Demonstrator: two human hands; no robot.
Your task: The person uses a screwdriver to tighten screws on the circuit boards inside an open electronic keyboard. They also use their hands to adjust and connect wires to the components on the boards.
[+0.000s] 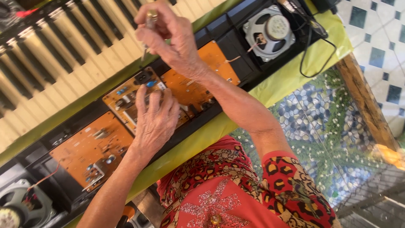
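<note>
My right hand grips a slim screwdriver with its metal tip pointing down toward an orange circuit board inside an opened electronic keyboard. My left hand lies flat on that middle board, fingers spread over its components. Two more orange boards sit beside it, one to the left and one to the right. The black case holds all of them.
The row of cream and black keys lies beyond the case. Round speakers sit at each end: speaker upper right, speaker lower left. A black cable loops over the yellow-green cloth. A pebble-patterned table top extends right.
</note>
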